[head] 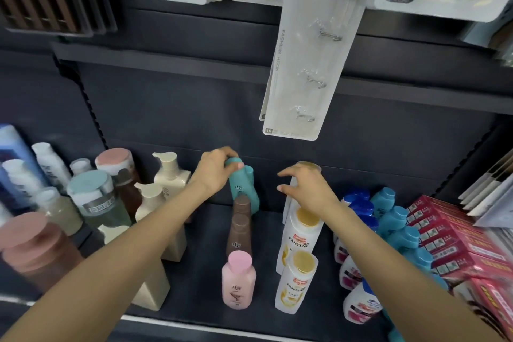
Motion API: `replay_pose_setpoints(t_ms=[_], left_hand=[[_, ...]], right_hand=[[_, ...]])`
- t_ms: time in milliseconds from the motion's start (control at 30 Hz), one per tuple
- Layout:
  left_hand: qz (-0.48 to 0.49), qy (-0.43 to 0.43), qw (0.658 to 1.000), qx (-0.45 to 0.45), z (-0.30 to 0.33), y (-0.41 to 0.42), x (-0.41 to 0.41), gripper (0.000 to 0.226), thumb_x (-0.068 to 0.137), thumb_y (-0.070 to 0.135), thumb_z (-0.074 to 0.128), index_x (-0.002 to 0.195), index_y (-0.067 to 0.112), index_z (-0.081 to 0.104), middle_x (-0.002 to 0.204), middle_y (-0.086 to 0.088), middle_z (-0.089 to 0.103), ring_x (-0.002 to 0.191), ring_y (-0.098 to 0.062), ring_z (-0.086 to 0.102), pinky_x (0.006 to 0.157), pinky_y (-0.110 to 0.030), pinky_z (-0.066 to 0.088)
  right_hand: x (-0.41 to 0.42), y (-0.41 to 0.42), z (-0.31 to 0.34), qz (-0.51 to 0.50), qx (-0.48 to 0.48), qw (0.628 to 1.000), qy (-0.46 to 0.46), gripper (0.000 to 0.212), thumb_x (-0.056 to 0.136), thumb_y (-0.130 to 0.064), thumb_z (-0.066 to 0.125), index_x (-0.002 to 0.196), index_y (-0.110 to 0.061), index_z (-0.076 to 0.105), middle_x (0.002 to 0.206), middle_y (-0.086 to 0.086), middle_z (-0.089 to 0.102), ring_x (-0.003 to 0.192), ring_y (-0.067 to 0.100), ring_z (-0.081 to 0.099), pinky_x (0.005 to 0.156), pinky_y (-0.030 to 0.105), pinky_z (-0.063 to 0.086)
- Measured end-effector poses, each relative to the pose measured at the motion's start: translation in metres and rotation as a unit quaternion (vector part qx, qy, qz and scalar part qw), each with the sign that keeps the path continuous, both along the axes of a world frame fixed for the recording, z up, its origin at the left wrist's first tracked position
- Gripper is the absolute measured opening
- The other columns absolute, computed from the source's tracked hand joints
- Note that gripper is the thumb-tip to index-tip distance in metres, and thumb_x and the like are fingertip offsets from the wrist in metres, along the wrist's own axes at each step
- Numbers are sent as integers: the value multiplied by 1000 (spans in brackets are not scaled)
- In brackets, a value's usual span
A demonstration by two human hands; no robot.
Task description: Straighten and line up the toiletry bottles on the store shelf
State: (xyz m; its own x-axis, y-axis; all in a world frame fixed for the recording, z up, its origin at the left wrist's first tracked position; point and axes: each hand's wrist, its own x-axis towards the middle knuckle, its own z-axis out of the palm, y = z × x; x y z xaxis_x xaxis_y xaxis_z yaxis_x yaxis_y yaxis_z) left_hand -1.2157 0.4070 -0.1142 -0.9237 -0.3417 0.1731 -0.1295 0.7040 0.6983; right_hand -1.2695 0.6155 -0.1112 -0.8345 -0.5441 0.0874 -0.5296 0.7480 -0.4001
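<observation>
Rear white bottle (288, 197) mostly behind right hand (308, 189); far-left bottles (16, 175) blurred, edge-cropped.
</observation>
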Motion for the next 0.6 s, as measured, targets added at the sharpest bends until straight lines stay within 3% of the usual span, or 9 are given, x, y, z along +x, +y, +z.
replay_pose_setpoints(t_ms=[133, 200, 267, 300, 333, 400, 433, 533, 600], left_hand=[[21, 95, 995, 26, 24, -10, 23, 22, 89, 25, 62, 106, 10, 65, 99, -3, 68, 96, -17, 61, 80, -17, 41], [36, 132, 988, 71, 29, -20, 34, 20, 88, 24, 63, 104, 12, 65, 96, -5, 69, 95, -20, 63, 88, -29, 49], [50, 167, 976, 132, 34, -27, 48, 16, 89, 22, 62, 102, 14, 66, 93, -5, 68, 91, -20, 65, 89, -40, 52], [52, 182, 967, 170, 37, -29, 55, 12, 89, 20, 62, 100, 15, 65, 91, -4, 68, 89, -18, 65, 88, -41, 53], [50, 197, 956, 213, 40, -30, 62, 8, 90, 16, 60, 98, 15, 64, 90, -3, 66, 87, -16, 64, 87, -39, 54], [44, 222, 933, 281, 43, -31, 75, 8, 91, 11, 58, 95, 15, 62, 91, -5, 65, 88, -15, 63, 82, -32, 56], [42, 231, 924, 301, 44, -33, 81, 8, 92, 10, 57, 96, 14, 62, 92, -7, 64, 89, -16, 63, 79, -29, 57], [32, 242, 904, 350, 42, -38, 97, 14, 93, 8, 53, 105, 5, 60, 93, -7, 63, 86, -14, 63, 76, -22, 57], [18, 231, 894, 383, 38, -44, 106, 19, 94, 7, 51, 111, 1, 58, 97, -9, 63, 86, -12, 64, 78, -21, 56]], right_hand=[[7, -19, 0, -31, -43, 997, -64, 38, 92, -32, 58, 125, -14, 59, 121, 6, 63, 112, 20, 57, 94, 34, 44], [12, -26, 1, -65, -86, 988, -108, 34, 94, -31, 54, 115, -6, 63, 107, 11, 67, 105, 24, 59, 91, 35, 46], [18, -31, 3, -112, -124, 975, -144, 36, 97, -33, 47, 84, -4, 64, 81, 11, 64, 89, 29, 58, 81, 35, 44], [21, -34, 4, -136, -148, 966, -165, 42, 98, -36, 44, 80, -2, 62, 79, 14, 63, 87, 33, 59, 82, 37, 46], [23, -37, 5, -156, -179, 951, -198, 47, 98, -40, 41, 90, 1, 62, 88, 19, 66, 90, 34, 62, 84, 38, 49], [34, -42, 10, -181, -264, 901, -293, 55, 96, -48, 40, 114, 2, 55, 103, 25, 66, 97, 33, 65, 78, 30, 54], [40, -43, 13, -179, -319, 866, -340, 56, 95, -51, 41, 116, 0, 52, 101, 25, 67, 95, 31, 67, 72, 25, 54], [54, -44, 20, -165, -459, 759, -431, 48, 91, -49, 51, 105, -3, 53, 93, 23, 66, 85, 25, 68, 67, 22, 55], [63, -44, 24, -164, -496, 724, -450, 45, 87, -47, 58, 102, -6, 55, 97, 23, 64, 87, 25, 68, 74, 26, 54]])
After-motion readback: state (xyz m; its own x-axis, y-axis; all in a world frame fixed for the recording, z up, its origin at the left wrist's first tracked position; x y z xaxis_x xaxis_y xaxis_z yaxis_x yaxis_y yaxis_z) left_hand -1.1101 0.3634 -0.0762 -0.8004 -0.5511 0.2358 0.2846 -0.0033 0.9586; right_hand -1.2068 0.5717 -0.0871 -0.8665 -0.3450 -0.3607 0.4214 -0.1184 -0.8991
